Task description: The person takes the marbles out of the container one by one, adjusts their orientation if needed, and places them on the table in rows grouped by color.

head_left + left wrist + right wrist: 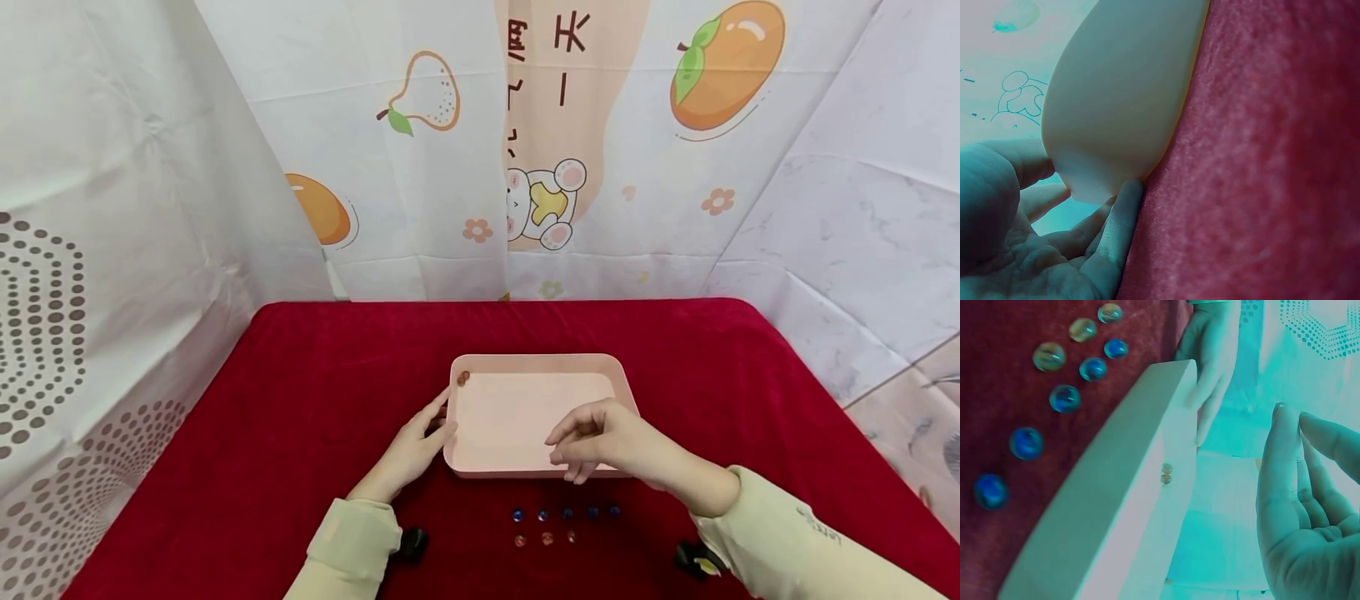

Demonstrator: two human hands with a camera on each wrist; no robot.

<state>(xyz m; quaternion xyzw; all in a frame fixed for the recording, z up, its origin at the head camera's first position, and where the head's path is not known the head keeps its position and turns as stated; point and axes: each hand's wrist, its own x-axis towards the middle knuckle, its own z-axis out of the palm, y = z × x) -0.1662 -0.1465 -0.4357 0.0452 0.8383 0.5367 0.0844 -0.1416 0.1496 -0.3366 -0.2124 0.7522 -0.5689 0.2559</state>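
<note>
A pale pink rectangular tray (pixel 540 363) lies on the red cloth, with two small amber marbles (pixel 463 377) at its far left corner. My left hand (pixel 408 450) holds the tray's left end, thumb at the rim and fingers against the outer wall. Over the tray's near right part hangs my right hand (pixel 600 437), fingers loosely bent. In the right wrist view its index fingertip and thumb tip come close together, with no marble showing between them. Several blue marbles (pixel 1064 399) form a row in front of the tray, and three amber marbles (pixel 1049 357) form another row nearer me.
The red cloth (pixel 337 375) covers the whole table. Printed white curtains (pixel 420 192) hang behind it and at both sides. A black wrist device (pixel 412 544) shows by the left sleeve, and another dark one (pixel 693 557) by the right sleeve.
</note>
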